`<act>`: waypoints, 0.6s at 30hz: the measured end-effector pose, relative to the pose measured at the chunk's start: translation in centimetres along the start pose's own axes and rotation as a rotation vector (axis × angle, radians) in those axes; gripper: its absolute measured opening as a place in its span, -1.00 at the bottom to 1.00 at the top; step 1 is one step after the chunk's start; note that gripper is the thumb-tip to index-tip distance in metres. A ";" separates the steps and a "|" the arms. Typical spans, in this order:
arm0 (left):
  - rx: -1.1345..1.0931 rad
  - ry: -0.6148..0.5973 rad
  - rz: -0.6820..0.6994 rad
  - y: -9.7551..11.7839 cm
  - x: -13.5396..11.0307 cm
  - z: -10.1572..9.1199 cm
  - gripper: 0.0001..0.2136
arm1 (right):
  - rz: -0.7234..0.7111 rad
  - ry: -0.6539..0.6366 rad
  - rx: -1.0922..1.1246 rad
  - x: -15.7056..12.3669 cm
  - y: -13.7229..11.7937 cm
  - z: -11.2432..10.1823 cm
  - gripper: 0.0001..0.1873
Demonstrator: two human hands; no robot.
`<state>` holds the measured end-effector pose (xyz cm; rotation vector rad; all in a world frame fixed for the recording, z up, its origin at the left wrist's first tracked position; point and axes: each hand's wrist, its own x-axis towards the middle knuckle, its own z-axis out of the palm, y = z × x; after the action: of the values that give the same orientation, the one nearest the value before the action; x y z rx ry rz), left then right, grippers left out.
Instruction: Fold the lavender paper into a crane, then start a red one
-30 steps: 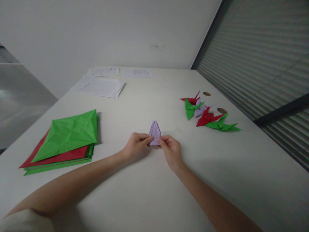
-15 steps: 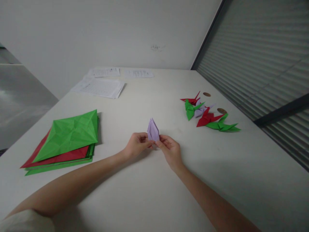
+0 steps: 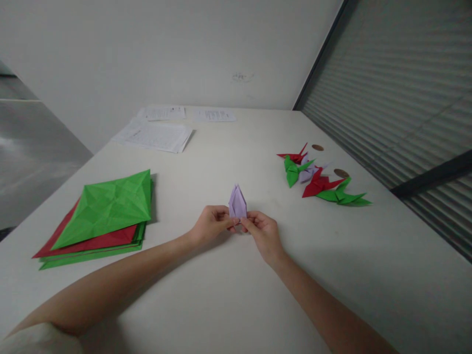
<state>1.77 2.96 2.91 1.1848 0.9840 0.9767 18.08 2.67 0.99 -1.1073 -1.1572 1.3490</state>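
Note:
A small piece of folded lilac origami paper [image 3: 238,202] stands with its pointed end up, just above the middle of the table. My left hand [image 3: 213,224] pinches its lower left edge between thumb and fingers. On the other side, my right hand [image 3: 262,231] grips the lower right edge, the two thumbs nearly meeting at the bottom. Parts of the fingers are hidden behind the paper.
Creased green and red paper sheets [image 3: 110,206] lie stacked on the left. Several folded paper cranes [image 3: 319,183] in red, green and lilac sit at the right, near two round holes [image 3: 341,173] in the white table [image 3: 206,305]. Printed papers [image 3: 158,136] lie at the back left.
The lilac paper has turned slightly between my hands and its tip now points more upright. Both hands keep their grip. The whole view has shifted a little.

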 end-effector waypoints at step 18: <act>0.042 0.044 0.079 -0.7 -0.2 0.0 -0.65 | 0.038 -0.041 0.020 -0.1 0.1 0.2 -0.66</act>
<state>1.74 2.69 2.20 1.2497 1.0025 1.0530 17.91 2.52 0.90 -1.0962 -1.1552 1.4158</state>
